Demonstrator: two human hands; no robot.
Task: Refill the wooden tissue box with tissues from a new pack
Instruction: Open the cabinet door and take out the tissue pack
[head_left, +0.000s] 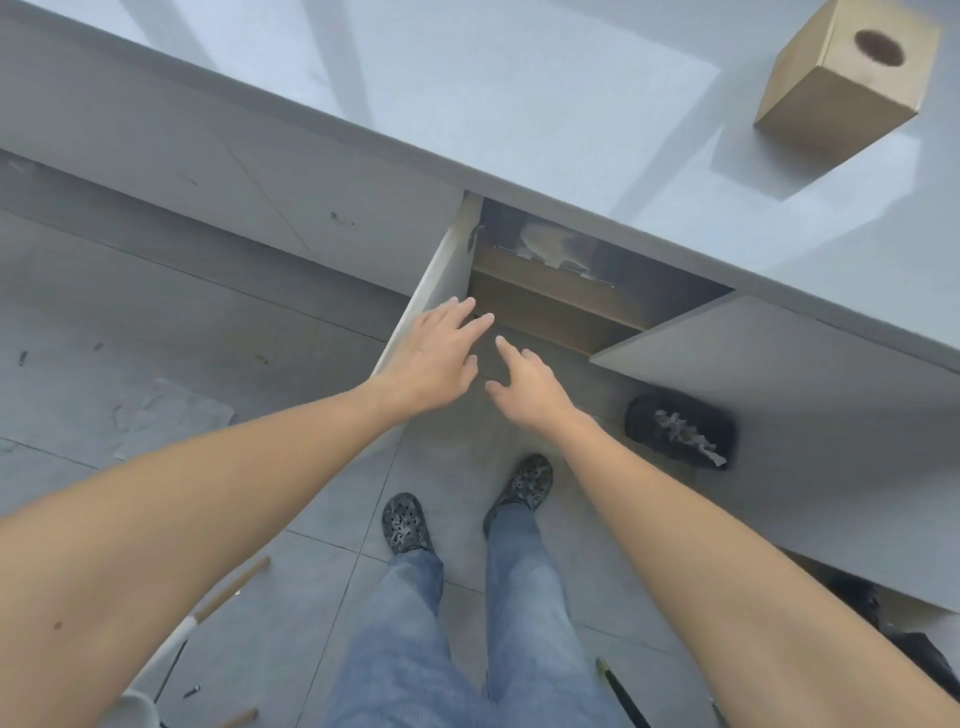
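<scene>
Tissue box (844, 78) stood on countertop (519, 104) at 1 o'clock, well apart from hands. Left hand (434, 353) and right hand (524, 387) reached side by side toward open cabinet (571, 296), fingers spread, holding nothing. Doors (779, 384) swung wide; floor (208, 312) below lay bare.

A person in blue jeans and dark perforated clogs stands on a grey tiled floor (130, 291), both bare arms stretched toward an open cabinet (561, 296) beneath a pale grey tabletop (467, 88). The left hand (436, 353) hovers beside the swung-out left door (441, 270), fingers spread and empty; the right hand (524, 384) reaches alongside it, also empty. Inside, wooden shelves hold indistinct pale items. A wooden tissue box (841, 83) with a round top opening stands on the tabletop, well apart. A dark object (680, 431) lies on the floor under the right door (789, 374).
</scene>
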